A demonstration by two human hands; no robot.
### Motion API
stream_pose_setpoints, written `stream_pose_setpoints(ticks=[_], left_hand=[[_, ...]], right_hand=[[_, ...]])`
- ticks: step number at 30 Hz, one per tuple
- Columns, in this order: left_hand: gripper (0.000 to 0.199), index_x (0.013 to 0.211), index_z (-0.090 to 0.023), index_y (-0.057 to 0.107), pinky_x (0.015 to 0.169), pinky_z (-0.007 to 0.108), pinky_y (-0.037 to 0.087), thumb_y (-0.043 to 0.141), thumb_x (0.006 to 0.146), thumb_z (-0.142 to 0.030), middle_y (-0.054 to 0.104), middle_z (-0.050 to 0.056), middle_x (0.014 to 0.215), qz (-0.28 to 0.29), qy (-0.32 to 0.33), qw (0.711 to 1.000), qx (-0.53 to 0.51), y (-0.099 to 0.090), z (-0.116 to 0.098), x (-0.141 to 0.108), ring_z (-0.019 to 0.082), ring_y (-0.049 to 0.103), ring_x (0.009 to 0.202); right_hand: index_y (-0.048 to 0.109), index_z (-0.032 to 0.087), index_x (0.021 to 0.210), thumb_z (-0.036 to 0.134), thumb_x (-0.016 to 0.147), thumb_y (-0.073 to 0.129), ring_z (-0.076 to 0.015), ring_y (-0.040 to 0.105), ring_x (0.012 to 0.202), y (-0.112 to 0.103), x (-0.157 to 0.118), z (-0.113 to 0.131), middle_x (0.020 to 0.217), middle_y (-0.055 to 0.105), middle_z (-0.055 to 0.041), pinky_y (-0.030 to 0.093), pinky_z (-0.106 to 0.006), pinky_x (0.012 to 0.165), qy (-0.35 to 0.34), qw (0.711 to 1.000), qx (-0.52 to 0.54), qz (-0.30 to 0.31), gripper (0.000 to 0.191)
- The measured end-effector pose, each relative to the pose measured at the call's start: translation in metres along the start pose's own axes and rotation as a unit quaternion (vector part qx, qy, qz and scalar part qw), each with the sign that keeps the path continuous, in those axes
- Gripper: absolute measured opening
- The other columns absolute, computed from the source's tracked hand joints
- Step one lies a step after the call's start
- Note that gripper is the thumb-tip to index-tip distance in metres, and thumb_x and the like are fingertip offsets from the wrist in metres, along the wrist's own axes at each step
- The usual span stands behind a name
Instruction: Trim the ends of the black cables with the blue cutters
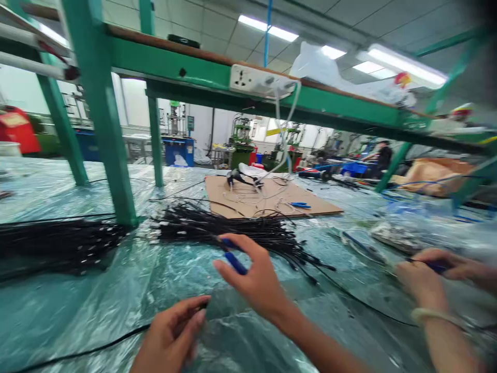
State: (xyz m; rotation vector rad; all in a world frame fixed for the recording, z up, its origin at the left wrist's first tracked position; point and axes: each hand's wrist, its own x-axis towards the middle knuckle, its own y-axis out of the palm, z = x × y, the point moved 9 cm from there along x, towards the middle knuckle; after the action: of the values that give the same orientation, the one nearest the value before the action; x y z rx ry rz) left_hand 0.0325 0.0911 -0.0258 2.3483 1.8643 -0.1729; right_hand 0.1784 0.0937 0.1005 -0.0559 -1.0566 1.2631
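Two hands are held out over the film-covered surface [174, 272], and both are kept busy. By the left hand [169, 331], a black cable [104, 343] is grasped: its end is pinched between thumb and fingers, the grip clenched tight, the rest trailed off toward the lower left. Up and to the right, a blue-handled tool [235, 263] is carried in the right hand [259, 280], its grip wrapped loosely, one handle lying by the thumb and the other under the index finger; the tool's tip is blurred. Tool and cable end are held near each other but apart. Just beyond, a bundle of black cables [233, 228] is spread across the surface, and a second bundle [58, 243] is laid out at the far left, past a green post [112, 140]. Behind the nearer bundle, a brown board [272, 199] is seen, with blue pliers [301, 205] and pale wires set on it. Overhead, a white power strip [252, 80] is fixed to the green beam [171, 65], with plugs fitted. Over at the right edge, something dark blue is being handled by a co-worker's hands [421, 277], one wrist circled by a pale band [438, 315].
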Motion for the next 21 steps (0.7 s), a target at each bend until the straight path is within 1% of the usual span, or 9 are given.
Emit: stream_pose_setpoints(ticks=[2,3,4,6,8,11,16,18,21], left_hand=[[0.063,0.091,-0.014,0.077,0.043,0.02,0.039,0.078,0.056,-0.066,0.065,0.0,0.06,-0.001,-0.006,1.0,-0.02,0.0,-0.001,0.002,0.008,0.049,0.042],[0.065,0.093,-0.012,0.077,0.042,0.02,0.038,0.077,0.057,-0.067,0.065,0.001,0.062,0.002,-0.004,0.999,-0.032,0.0,0.0,0.004,0.008,0.048,0.041],[0.065,0.094,-0.011,0.076,0.042,0.02,0.037,0.077,0.059,-0.066,0.065,0.002,0.063,0.011,-0.006,0.999,-0.042,0.001,0.001,0.006,0.007,0.048,0.04],[0.06,0.095,-0.01,0.076,0.042,0.02,0.038,0.077,0.063,-0.062,0.066,0.003,0.065,0.027,-0.013,0.998,-0.059,0.003,0.004,0.008,0.007,0.048,0.04],[0.055,0.094,-0.011,0.076,0.041,0.019,0.038,0.078,0.066,-0.058,0.067,0.003,0.066,0.029,-0.027,0.996,-0.074,0.002,0.008,0.009,0.006,0.049,0.04],[0.05,0.092,-0.011,0.075,0.039,0.017,0.036,0.079,0.067,-0.054,0.068,0.003,0.065,0.024,-0.046,0.994,-0.096,0.002,0.011,0.007,0.005,0.047,0.038],[0.045,0.09,-0.011,0.074,0.036,0.014,0.034,0.082,0.067,-0.047,0.068,0.002,0.064,0.031,-0.073,0.99,-0.113,0.006,0.014,0.005,0.003,0.046,0.035],[0.045,0.089,-0.011,0.073,0.035,0.013,0.033,0.084,0.065,-0.047,0.068,0.001,0.063,0.03,-0.082,0.989,-0.118,0.006,0.016,0.005,0.002,0.046,0.034],[0.047,0.087,-0.011,0.071,0.034,0.013,0.033,0.085,0.061,-0.049,0.068,0.001,0.062,0.036,-0.096,0.987,-0.121,0.008,0.019,0.005,0.002,0.045,0.033]], right_hand=[[0.067,0.02,0.103,0.03,0.078,0.063,-0.0237,0.066,0.093,0.003,-0.012,-0.028,0.1,0.072,-0.007,0.052,-0.042,0.084,-0.028,0.999,-0.039,-0.003,0.027],[0.068,0.021,0.101,0.026,0.076,0.062,-0.0244,0.066,0.091,0.004,-0.019,-0.037,0.096,0.072,-0.0072,0.051,-0.043,0.083,-0.043,0.998,-0.054,-0.004,0.026],[0.068,0.021,0.1,0.023,0.075,0.062,-0.0245,0.066,0.089,0.006,-0.025,-0.043,0.095,0.072,-0.0073,0.051,-0.043,0.081,-0.056,0.996,-0.067,-0.004,0.026],[0.068,0.023,0.1,0.02,0.075,0.063,-0.0225,0.067,0.084,0.008,-0.039,-0.049,0.092,0.073,-0.0056,0.052,-0.038,0.076,-0.08,0.993,-0.084,0.0,0.026],[0.067,0.024,0.102,0.019,0.075,0.063,-0.0201,0.067,0.081,0.01,-0.049,-0.048,0.09,0.072,-0.0033,0.052,-0.034,0.073,-0.099,0.991,-0.094,0.006,0.028],[0.065,0.026,0.103,0.019,0.074,0.064,-0.0174,0.067,0.078,0.01,-0.055,-0.042,0.089,0.072,-0.0006,0.052,-0.03,0.07,-0.118,0.988,-0.096,0.016,0.03],[0.064,0.023,0.1,0.018,0.074,0.062,-0.015,0.066,0.071,0.013,-0.058,-0.022,0.083,0.071,-0.0004,0.051,-0.026,0.066,-0.192,0.973,-0.128,0.022,0.026],[0.063,0.022,0.1,0.018,0.076,0.06,-0.0149,0.066,0.071,0.014,-0.059,-0.02,0.083,0.071,-0.0012,0.051,-0.026,0.066,-0.2,0.971,-0.13,0.024,0.025],[0.063,0.022,0.1,0.018,0.078,0.059,-0.0149,0.065,0.072,0.016,-0.06,-0.02,0.083,0.07,-0.0011,0.051,-0.027,0.067,-0.19,0.973,-0.125,0.033,0.023]])
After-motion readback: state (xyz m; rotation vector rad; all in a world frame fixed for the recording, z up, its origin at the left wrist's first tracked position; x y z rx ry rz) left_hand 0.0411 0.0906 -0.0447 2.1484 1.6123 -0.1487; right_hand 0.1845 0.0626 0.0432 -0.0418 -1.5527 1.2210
